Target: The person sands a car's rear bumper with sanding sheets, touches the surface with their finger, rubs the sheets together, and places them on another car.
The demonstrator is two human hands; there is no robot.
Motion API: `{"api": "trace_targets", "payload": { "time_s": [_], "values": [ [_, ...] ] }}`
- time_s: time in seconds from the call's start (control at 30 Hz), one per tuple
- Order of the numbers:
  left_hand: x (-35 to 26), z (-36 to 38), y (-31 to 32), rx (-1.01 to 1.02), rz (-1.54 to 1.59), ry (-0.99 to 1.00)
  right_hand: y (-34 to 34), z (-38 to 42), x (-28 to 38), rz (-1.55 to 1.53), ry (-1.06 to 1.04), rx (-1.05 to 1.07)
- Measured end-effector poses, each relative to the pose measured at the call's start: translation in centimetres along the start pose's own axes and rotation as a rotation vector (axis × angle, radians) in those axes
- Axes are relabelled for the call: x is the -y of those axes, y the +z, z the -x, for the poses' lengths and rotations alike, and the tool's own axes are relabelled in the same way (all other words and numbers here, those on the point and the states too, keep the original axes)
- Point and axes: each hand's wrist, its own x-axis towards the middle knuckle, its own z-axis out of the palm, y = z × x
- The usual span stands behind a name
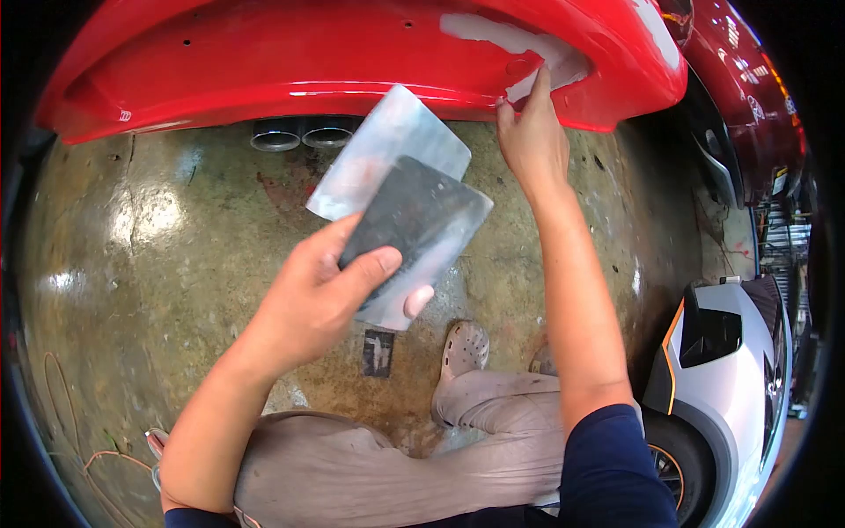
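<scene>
Two flat rectangular plates are gripped in my left hand [330, 286]: a dark grey one [409, 216] on top and a pale, smeared one [409, 132] fanned out behind it. The thumb presses on the dark plate. My right hand [534, 141] reaches up to the red bumper [264, 57], its index finger extended onto a grey-white filler patch [519, 40] and its thumb near the bumper's lower edge. Nothing shows between its spread fingers.
Twin exhaust tips [327, 137] stick out under the bumper. A dark red car panel [753, 88] stands at the right, above a silver bumper part and wheel [682, 458]. A cable [110, 455] lies on the stained floor [176, 290] at lower left.
</scene>
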Motion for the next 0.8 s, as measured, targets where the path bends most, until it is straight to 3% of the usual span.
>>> {"api": "trace_targets", "payload": {
  "time_s": [0.07,0.37,0.47,0.67,0.77,0.8],
  "values": [
    [0.8,0.1,0.1,0.056,-0.093,-0.008,-0.3,-1.5,0.1,0.174,-0.019,0.043],
    [1.5,0.0,-0.3,0.102,-0.250,0.028,-0.5,-3.3,-0.4,0.323,0.124,0.114],
    [1.4,0.0,-0.3,0.093,-0.240,0.045,-0.2,-1.8,-1.3,0.411,-0.055,0.266],
    [0.6,0.2,-0.4,0.062,-0.142,-0.025,-0.5,0.9,-1.4,0.410,-0.253,0.378],
    [0.8,0.2,-0.6,0.062,-0.164,-0.010,-1.0,1.6,-2.9,0.363,-0.241,0.592],
    [0.8,0.3,-0.6,0.063,-0.175,-0.013,-1.3,1.5,-3.4,0.414,-0.261,0.538]
  ]
}}
